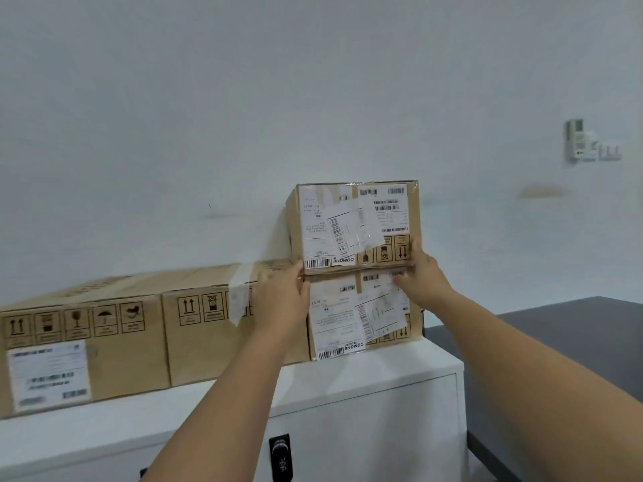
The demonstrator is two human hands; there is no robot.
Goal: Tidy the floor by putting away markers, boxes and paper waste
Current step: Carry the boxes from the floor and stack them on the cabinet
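From the head camera, the person faces a white cabinet (382,373) set against a pale wall; along its top runs a row of cardboard boxes, a large carton (104,346) toward the left edge, a second carton (205,325) beside it, and at the right end, near the right front corner, a lower box (351,318) with shipping labels. The upper box (355,224) sits on top of that lower one, its edges nearly flush, labels facing out and printed upside down; the left hand (278,300) is curled at the upper box's lower left corner, fingers wrapped round the edge, while the right hand (422,273) presses on its lower right corner with the thumb on the front face; both hands are closed lightly on the box rather than clenched. A dark table (563,342) stands just beside the cabinet's right side.

The step in hand looks like stacking a box away; whether it is fully seated I cannot tell. The next move probably calls for squaring it over the lower box, letting go, and turning to whatever is left on the floor, which is out of view.
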